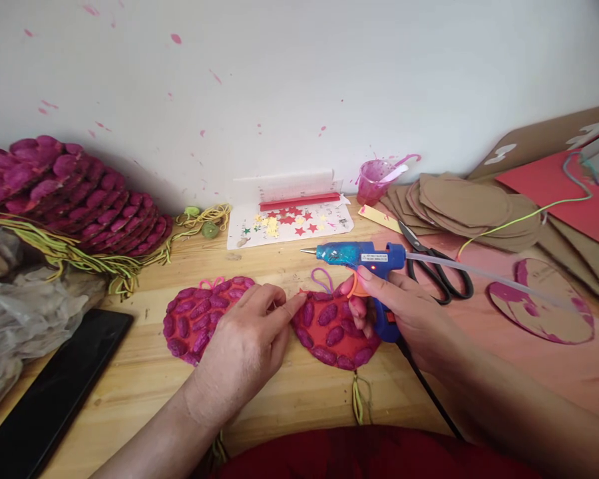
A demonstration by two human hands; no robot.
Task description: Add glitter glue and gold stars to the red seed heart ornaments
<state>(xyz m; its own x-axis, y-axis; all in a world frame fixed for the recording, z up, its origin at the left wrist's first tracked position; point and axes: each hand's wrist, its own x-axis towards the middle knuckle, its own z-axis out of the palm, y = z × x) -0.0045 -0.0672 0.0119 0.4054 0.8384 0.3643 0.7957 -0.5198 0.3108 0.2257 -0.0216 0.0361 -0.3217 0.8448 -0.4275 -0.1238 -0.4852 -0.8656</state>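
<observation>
My right hand [399,299] is wrapped round the handle of a blue hot glue gun [337,253], its nozzle pointing left and a long clear glue stick [459,267] out of its back. Below the gun lies a red heart-shaped piece [322,319] covered with purple oval lumps, with a purple loop on top and yellow-green strands at the bottom. My left hand [252,332] is closed in a pinch at this piece's upper left edge, and a small red star [301,291] peeks out at the fingertips. Partly behind my left hand is a second purple-lumped piece [194,322] with a pink loop.
Red, yellow and green stars lie on white paper [239,226] by the wall. Black scissors [436,269], stacked cardboard shapes [459,206] and a pink-stained cup [372,183] stand right. Purple-lumped pieces [80,193], plastic bags [24,319] and a black phone-like slab [60,399] are left.
</observation>
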